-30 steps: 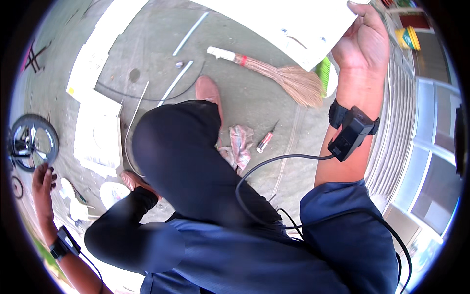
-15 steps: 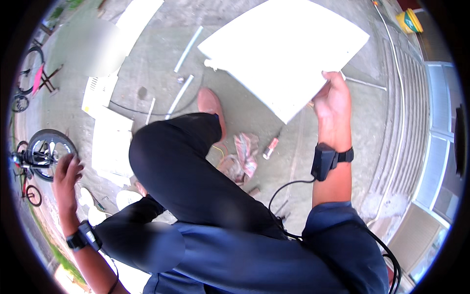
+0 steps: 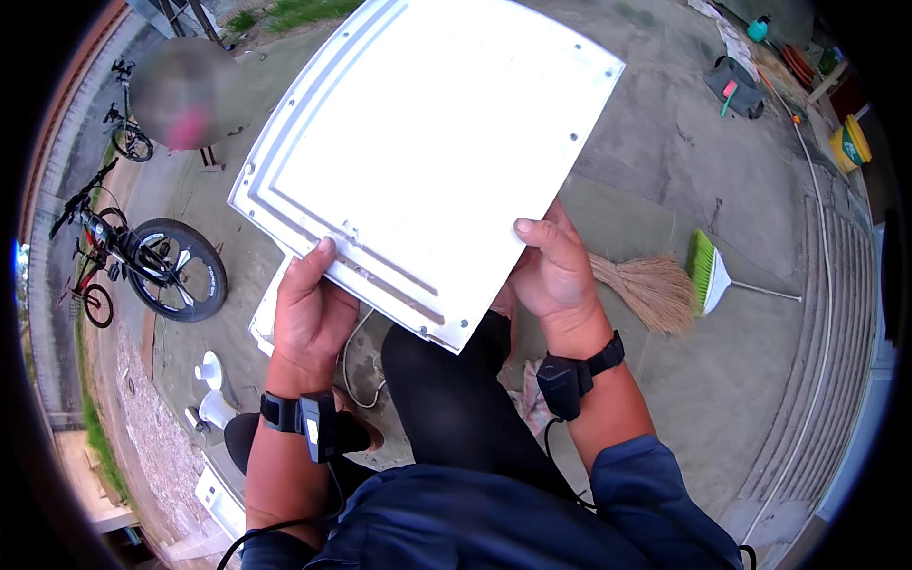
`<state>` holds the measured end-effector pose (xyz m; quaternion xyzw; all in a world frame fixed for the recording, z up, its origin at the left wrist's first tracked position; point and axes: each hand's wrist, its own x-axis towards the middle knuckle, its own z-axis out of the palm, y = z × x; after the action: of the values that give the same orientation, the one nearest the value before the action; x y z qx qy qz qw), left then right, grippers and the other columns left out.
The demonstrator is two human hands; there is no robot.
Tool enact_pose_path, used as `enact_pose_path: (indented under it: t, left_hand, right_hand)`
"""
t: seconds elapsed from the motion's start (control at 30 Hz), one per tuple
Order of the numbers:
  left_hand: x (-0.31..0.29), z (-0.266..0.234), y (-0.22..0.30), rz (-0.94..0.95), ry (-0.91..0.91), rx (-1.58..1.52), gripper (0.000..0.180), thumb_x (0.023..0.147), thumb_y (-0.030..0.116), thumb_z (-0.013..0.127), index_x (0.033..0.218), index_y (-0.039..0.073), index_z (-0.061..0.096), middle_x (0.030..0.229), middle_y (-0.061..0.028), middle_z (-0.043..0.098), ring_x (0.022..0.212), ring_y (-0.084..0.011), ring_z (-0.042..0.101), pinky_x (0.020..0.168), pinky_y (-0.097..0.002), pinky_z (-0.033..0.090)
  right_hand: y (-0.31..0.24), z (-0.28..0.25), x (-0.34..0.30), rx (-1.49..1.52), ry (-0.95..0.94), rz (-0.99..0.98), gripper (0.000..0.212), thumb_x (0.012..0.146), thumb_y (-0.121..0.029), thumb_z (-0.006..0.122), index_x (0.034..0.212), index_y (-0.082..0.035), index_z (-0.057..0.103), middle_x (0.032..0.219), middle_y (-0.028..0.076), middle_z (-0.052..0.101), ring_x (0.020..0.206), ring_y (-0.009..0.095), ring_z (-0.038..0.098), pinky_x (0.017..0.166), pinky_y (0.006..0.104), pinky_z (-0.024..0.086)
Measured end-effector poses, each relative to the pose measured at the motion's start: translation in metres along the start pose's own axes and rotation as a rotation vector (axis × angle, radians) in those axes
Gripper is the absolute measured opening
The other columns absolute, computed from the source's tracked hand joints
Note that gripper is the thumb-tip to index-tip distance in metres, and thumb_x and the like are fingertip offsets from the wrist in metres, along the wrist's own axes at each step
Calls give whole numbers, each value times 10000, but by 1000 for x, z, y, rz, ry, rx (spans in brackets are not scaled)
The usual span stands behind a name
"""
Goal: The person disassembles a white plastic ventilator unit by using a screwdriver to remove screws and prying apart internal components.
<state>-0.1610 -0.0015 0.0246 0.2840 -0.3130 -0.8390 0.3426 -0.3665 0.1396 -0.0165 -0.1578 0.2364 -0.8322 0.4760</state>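
Both my hands hold up a large white panel (image 3: pixel 418 142) in front of me. It has grooves along its left and near edges and small screws or holes around its border. My left hand (image 3: pixel 309 309) grips the near left edge, thumb on top and fingers underneath. My right hand (image 3: pixel 556 271) grips the right edge in the same way, fingers partly hidden behind it. Below the panel, another white piece (image 3: pixel 266 318) shows beside my left hand. A thin cable or hose (image 3: pixel 349 366) loops near my knee.
A straw broom (image 3: pixel 646 285) and a green-bristled broom (image 3: pixel 705 271) lie to the right. A bicycle (image 3: pixel 180 271) stands at left, with white round parts (image 3: pixel 209 372) nearer me. Ridged steps (image 3: pixel 812 351) run along the right, with a yellow bucket (image 3: pixel 850 144) beyond. A person is at the far left.
My left hand, empty before, has come from the far left onto the panel. The panel is nearer me and shows a grooved side. The view has shifted, bringing the brooms into sight.
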Motion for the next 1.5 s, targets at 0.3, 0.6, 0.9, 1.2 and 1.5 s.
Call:
enact_pose_path:
  t: [0.3, 0.6, 0.9, 1.2, 1.5]
  left_hand:
    - [6, -49, 9, 53, 172, 8, 387, 952, 59, 556, 1320, -36, 480, 1276, -158, 607, 1175, -292, 602, 1062, -457, 461]
    - [16, -81, 0, 93, 279, 53, 439, 946, 99, 583, 1351, -21, 464, 1302, -163, 596, 1198, -306, 582, 1089, -464, 428]
    - [0, -111, 7, 110, 418, 74, 505, 920, 111, 619, 1372, -28, 440, 1334, -180, 568, 1240, -338, 540, 1125, -504, 369]
    - [-7, -121, 4, 82, 495, 85, 557, 893, 115, 640, 1388, -27, 427, 1350, -194, 544, 1250, -352, 517, 1137, -513, 347]
    - [-9, -130, 4, 54, 495, 114, 559, 893, 131, 646, 1385, -31, 434, 1337, -184, 560, 1238, -348, 528, 1127, -507, 361]
  right_hand:
    - [55, -192, -62, -376, 598, 442, 497, 967, -319, 623, 1356, -49, 473, 1280, 141, 580, 1158, 315, 594, 992, 460, 485]
    - [128, -442, -312, -1720, 473, 853, 397, 817, -289, 712, 1072, 8, 652, 985, 221, 686, 926, 364, 677, 780, 432, 527]
    - [152, -420, -314, -2132, -421, 893, 338, 746, -253, 748, 1028, -79, 680, 899, 182, 684, 836, 345, 683, 739, 475, 536]
    - [161, -428, -320, -2012, 127, 604, 168, 815, -273, 621, 743, -132, 680, 854, 168, 676, 842, 374, 661, 726, 500, 518]
    - [118, -446, -346, -1912, 1203, 990, 466, 735, -342, 727, 1128, -101, 664, 1141, 168, 679, 1113, 365, 618, 880, 472, 520]
